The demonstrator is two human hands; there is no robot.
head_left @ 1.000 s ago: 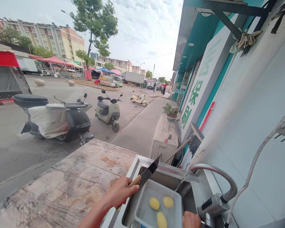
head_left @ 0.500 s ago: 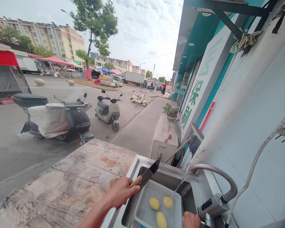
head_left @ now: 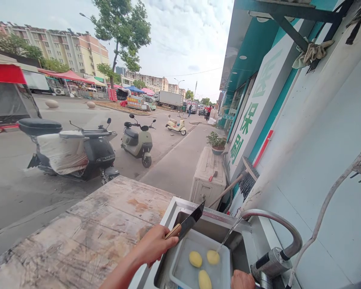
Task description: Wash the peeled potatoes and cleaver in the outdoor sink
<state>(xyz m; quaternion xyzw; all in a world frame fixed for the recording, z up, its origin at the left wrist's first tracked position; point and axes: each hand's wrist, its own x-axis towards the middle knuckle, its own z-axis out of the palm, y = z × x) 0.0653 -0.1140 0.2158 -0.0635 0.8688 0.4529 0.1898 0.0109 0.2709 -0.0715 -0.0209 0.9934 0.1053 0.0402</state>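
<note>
Left grip (head_left: 156,244) clasps a knife (head_left: 191,221) at the far-left corner of a tray (head_left: 219,277) holding three yellow potatoes (head_left: 195,259), with the right grip (head_left: 243,279), its hold unclear, just right of the tray.

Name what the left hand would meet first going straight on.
Probably the cream, boxy unit past the rectangular steel sink, touched first by the held, dark-bladed, wooden-handled knife; depth is unclear.

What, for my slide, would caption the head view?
Left hand holding a dark, wooden-handled knife; water running into a pale rectangular plastic tub with three oval yellow potatoes.
</note>
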